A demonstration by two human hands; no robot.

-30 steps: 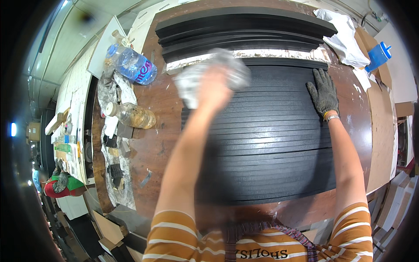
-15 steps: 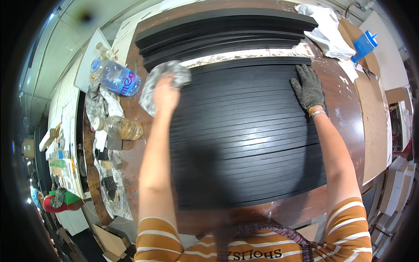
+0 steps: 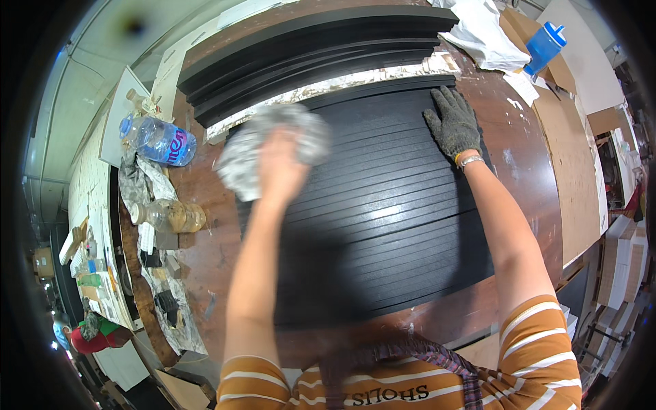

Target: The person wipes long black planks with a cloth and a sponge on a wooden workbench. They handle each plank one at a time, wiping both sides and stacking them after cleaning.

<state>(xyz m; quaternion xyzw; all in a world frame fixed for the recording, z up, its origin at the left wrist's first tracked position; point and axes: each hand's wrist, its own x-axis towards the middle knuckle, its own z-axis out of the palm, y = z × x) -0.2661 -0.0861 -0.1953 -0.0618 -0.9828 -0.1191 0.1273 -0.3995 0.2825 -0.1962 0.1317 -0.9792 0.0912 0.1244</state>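
Many black strips [image 3: 383, 184] lie side by side on the brown table, forming one broad panel in front of me. At the panel's far left corner, my bare left hand [image 3: 281, 160] presses a crumpled grey-and-white cloth [image 3: 239, 154] onto the strips; both are smeared by motion. My right hand [image 3: 454, 123], in a dark grey glove, rests with spread fingers on the panel's far right corner. Beyond the panel, a stack of thicker black boards [image 3: 314, 58] lies on a pale, paint-stained strip.
On the left of the brown table [image 3: 519, 205] stand a clear bottle with a blue cap [image 3: 160, 140] and a jar of brownish liquid [image 3: 171, 216], among rags and small blocks. At far right are a blue bottle [image 3: 544, 49], white cloth [image 3: 478, 31] and cardboard [image 3: 570, 178].
My left hand has moved the cloth to the right over the black strips, from the panel's left edge. My right hand stays at the far right corner. The whole view has shifted slightly.
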